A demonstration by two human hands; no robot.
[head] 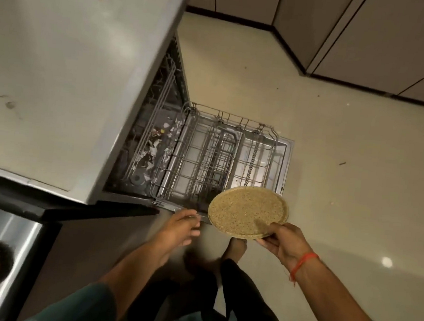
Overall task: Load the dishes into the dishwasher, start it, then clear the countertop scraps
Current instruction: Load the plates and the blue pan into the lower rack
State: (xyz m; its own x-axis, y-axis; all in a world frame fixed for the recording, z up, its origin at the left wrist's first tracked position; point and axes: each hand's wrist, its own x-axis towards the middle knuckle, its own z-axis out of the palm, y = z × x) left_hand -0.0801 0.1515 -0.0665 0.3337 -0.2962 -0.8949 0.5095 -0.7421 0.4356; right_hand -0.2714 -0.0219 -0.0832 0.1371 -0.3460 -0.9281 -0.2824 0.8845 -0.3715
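Kitchen floor's pale tile, with the counter point(59, 68) filling the upper left. Lower rack point(221, 158) is pulled out mid-frame for loading. Right hand point(282, 241) pinches the speckled plate point(247, 211) by its rim above the rack's near corner; left hand point(181, 228), blurry, looks loosely open near the rack's edge.

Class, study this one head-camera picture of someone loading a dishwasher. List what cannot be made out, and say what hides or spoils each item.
- Left hand, head view: motion-blurred; whether it touches the lower rack is unclear.
- Items in the upper rack: partly under the countertop, too small and dark to name.
- Underside of the plate gripped by the right hand: faces away.
- Dishwasher controls: not in view.
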